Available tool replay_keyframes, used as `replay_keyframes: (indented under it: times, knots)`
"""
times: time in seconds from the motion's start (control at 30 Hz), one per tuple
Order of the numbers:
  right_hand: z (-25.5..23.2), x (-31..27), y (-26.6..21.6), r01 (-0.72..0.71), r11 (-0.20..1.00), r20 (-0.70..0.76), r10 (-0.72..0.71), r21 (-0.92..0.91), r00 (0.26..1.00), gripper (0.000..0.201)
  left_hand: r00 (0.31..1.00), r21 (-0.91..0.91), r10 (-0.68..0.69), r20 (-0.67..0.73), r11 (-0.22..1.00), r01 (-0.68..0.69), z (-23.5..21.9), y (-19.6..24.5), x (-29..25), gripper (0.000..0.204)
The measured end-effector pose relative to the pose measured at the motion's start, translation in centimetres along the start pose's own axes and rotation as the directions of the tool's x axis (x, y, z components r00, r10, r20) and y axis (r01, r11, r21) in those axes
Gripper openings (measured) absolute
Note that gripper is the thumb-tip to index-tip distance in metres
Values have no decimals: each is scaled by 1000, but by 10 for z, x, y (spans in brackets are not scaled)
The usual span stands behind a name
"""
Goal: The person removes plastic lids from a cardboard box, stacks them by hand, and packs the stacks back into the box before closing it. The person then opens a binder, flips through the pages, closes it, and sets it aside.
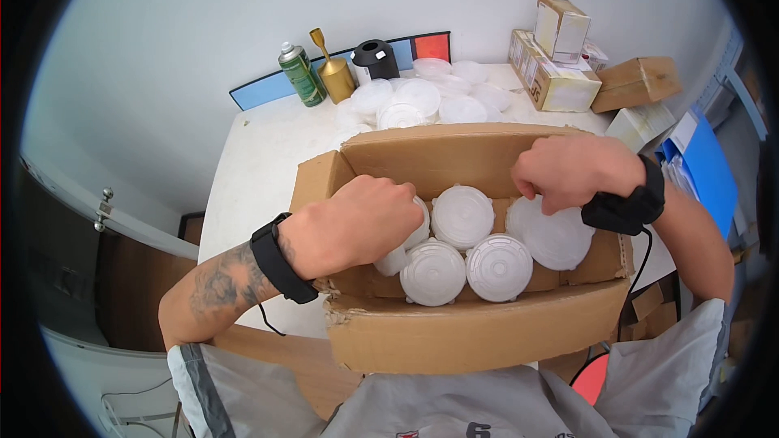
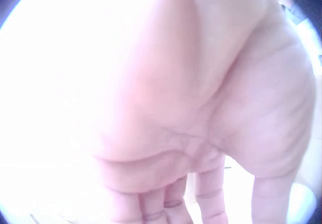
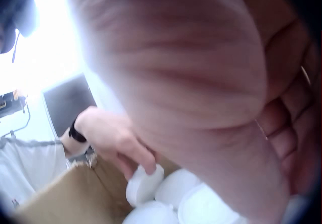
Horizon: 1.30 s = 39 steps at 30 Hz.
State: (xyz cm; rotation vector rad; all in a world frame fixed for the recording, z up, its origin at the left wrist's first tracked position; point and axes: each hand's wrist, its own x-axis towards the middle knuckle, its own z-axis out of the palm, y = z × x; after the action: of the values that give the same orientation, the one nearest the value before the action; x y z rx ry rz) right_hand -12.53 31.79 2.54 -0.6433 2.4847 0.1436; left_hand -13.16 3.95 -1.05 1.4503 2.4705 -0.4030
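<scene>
In the head view, my left hand (image 1: 357, 219) is over the left of the cardboard box (image 1: 479, 337), its fingertips hidden. The right wrist view shows that left hand (image 3: 118, 141) gripping a tilted white round container (image 3: 144, 184). My right hand (image 1: 576, 170) is at the box's right side, thumb and fingertips bent at the top edge of a large white round lid (image 1: 556, 237); they appear to pinch it, though the contact is partly hidden. Between the hands are white lidded containers (image 1: 462, 216), (image 1: 432, 273). The left wrist view is overexposed; the left palm (image 2: 201, 108) fills it.
Behind the box, clear lids (image 1: 418, 97) are piled on the white table (image 1: 247, 162). A green spray can (image 1: 302, 75), a gold object (image 1: 335, 77) and a black container (image 1: 374, 59) stand behind. Small cartons (image 1: 560, 81) and a blue folder (image 1: 707, 162) are at the right.
</scene>
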Motion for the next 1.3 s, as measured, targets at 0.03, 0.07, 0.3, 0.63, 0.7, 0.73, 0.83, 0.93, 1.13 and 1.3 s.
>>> replay_keyframes:
  times: [0.03, 0.07, 0.3, 0.63, 0.7, 0.73, 0.83, 0.93, 1.13, 1.3]
  knots:
    - [-7, -3, 6, -2, 1000, 0, 2, 1, 1000, 29, 997, 20, 44, -57, 999, -43, 8, -1, -1, 26]
    - [-15, -7, 13, 63, 984, -108, -45, 168, 993, 26, 997, 21, 46, -56, 999, -45, 14, 1, -1, 26]
    - [-35, -13, 19, 154, 882, -422, 56, 446, 905, 14, 990, 15, 34, 135, 999, -36, -4, 8, -8, 21]
    - [-33, 8, 43, 172, 735, -630, 408, 656, 661, 27, 827, -521, -420, -374, 833, 187, -91, -51, -23, 30]
    - [-23, 10, 41, 73, 935, -714, 213, 347, 667, 35, 725, -511, -495, -479, 829, 229, -90, -43, -19, 29]
    - [-18, 3, 28, 76, 944, -624, 150, 320, 767, 35, 706, -370, -444, -552, 889, 270, -84, -38, -16, 29]
    - [-6, -1, -6, -12, 990, -52, 20, 139, 998, 41, 884, -299, -275, -377, 940, 165, -66, -14, -1, 27]
    - [25, 24, -18, -3, 992, 209, -23, 124, 978, 49, 996, -281, -48, 81, 957, 69, -38, 11, 27, 38]
    - [38, 28, -36, 27, 989, 253, -63, 142, 965, 46, 919, -374, 116, 378, 927, 37, -14, 36, 36, 49]
    - [42, 28, -29, 36, 978, 240, -87, 207, 967, 39, 956, -407, 83, 282, 913, 41, -13, 34, 33, 49]
